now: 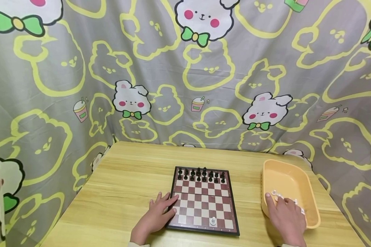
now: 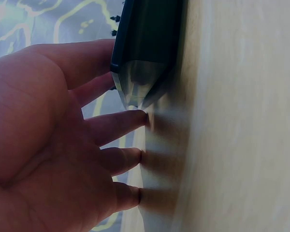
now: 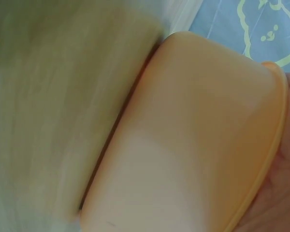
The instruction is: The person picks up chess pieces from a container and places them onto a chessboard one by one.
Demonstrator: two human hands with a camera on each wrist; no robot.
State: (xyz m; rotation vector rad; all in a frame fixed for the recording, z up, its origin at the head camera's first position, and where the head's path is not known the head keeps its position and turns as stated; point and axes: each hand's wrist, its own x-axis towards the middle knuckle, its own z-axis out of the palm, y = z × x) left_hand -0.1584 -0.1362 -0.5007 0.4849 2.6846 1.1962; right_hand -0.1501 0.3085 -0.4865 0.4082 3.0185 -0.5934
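Note:
A chessboard (image 1: pixel 201 206) with a dark frame lies on the table. My left hand (image 1: pixel 157 213) rests at its left side, thumb and index finger on the board's edge. In the left wrist view, the other fingers of the left hand (image 2: pixel 63 130) reach down to the tabletop. Several black chess pieces (image 1: pixel 199 175) stand in two rows along the far side. One white chess piece (image 1: pixel 213 221) stands near the front edge. My right hand (image 1: pixel 285 218) reaches over the near rim of an orange tub (image 1: pixel 290 171), thumb apart from the fingers, among several white chess pieces (image 1: pixel 274 192).
The wooden table (image 1: pixel 126 171) carries the board in the middle and the tub at the right. A grey curtain (image 1: pixel 167 75) with cartoon prints hangs behind the table and along both sides. The tub's outer wall (image 3: pixel 183 121) fills much of the right wrist view.

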